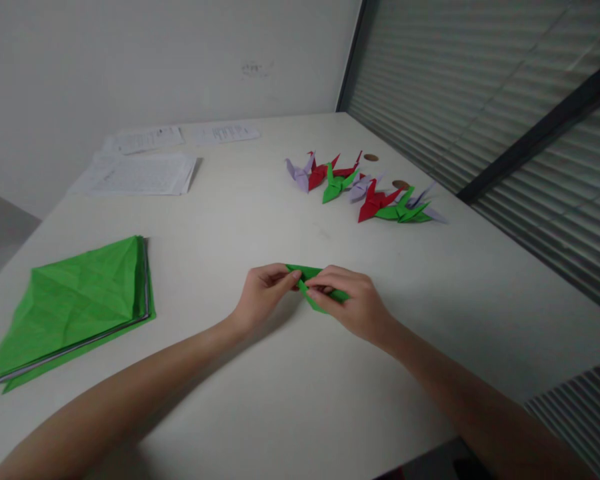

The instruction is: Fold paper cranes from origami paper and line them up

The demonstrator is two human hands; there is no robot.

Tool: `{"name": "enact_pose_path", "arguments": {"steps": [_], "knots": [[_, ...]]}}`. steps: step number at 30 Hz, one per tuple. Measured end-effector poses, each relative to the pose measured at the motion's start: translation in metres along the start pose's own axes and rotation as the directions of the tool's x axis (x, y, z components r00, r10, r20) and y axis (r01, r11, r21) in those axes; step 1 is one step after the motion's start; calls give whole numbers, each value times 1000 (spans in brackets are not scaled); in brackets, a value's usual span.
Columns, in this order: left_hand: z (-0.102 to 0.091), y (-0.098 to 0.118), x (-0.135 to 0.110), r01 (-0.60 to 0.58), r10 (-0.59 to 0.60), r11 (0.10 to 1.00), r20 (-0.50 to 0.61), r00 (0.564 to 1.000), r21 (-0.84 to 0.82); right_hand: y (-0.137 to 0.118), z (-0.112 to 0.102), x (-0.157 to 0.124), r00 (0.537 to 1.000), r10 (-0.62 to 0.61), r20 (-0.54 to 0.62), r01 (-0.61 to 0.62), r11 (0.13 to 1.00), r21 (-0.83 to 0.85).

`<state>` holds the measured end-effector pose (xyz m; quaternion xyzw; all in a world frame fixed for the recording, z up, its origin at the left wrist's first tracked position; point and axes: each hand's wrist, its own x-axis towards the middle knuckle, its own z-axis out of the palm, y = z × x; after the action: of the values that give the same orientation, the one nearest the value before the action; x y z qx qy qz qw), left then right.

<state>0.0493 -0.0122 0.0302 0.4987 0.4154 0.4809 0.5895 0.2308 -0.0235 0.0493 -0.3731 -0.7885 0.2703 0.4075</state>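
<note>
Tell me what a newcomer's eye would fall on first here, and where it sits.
Probably the red, green and lilac paper cranes, clustered on the far right part of the white table, near the blinds. The bright green-topped paper stack at the left would likely come next. At the centre, the left hand and right hand hold a folded green paper.

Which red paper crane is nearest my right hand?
The front red crane, just left of the front green crane; the other red ones lie farther back.
</note>
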Motion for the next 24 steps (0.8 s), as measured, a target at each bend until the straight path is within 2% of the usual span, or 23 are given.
{"name": "enact_pose_path", "arguments": {"steps": [3,5,7,11,13,17,24], "knots": [[-2,4,3,-30,30,1000,-5,1000,7,-5,-7,2,984,-57,-172,35,991,-128],[-2,7,3,-22,21,999,14,1000,33,-3,-7,3,980,18,-198,-36,995,-89],[-2,8,3,4,-8,997,49,999,72,2,-3,3,981,149,-128,-144,988,45],[-1,5,0,70,-88,989,139,986,129,14,9,2,934,356,9,-341,888,309],[-2,3,-1,100,-122,987,179,976,130,19,12,2,923,383,32,-366,852,375],[-1,4,-1,125,-151,985,243,958,117,22,11,3,929,368,30,-348,846,405],[0,6,-2,140,-166,984,261,951,114,21,9,5,914,398,77,-388,802,454]]}}
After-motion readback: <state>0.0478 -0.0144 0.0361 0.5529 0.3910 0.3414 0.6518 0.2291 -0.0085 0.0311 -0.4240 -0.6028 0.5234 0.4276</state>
